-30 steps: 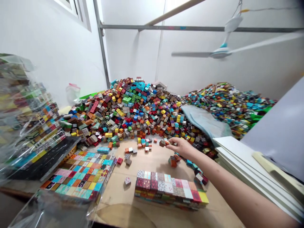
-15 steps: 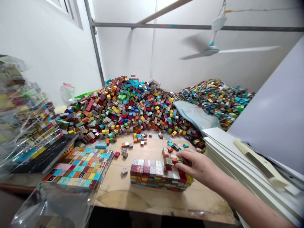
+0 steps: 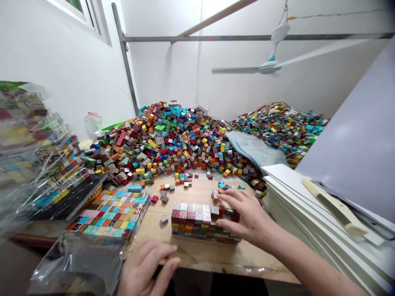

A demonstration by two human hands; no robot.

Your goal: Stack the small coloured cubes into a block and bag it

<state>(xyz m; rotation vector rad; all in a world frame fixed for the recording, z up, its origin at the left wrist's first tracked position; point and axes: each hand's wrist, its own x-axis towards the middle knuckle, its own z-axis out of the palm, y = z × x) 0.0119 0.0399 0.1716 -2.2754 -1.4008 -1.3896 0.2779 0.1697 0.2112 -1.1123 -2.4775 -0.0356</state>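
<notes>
A long brick-shaped stack of small patterned cubes [image 3: 191,226] stands on the brown board, with dark red, white and mottled faces along its top. My right hand [image 3: 249,216] is over its right end, thumb and fingers apart. The thumb lies near a brownish cube [image 3: 215,212] on top, and the index fingertip is close to an orange cube [image 3: 215,195] behind the stack. The hand hides most of the right end, so contact there is unclear. Low at the front edge, my left hand [image 3: 148,265] has loosely bent fingers, thumb apart, and holds nothing.
A flat mosaic slab of cubes [image 3: 114,213] in clear plastic lies left. Large heaps of cubes [image 3: 173,144] fill the back. White boards [image 3: 296,205] with a cream-handled tool [image 3: 336,207] stand right. Wrapped stacks [image 3: 27,139] rise far left. Loose cubes [image 3: 164,219] dot the board [image 3: 154,230].
My left hand has come into view at the bottom. My right hand has shifted slightly left along the stack, its fingers more spread. The camera view has tilted a little.
</notes>
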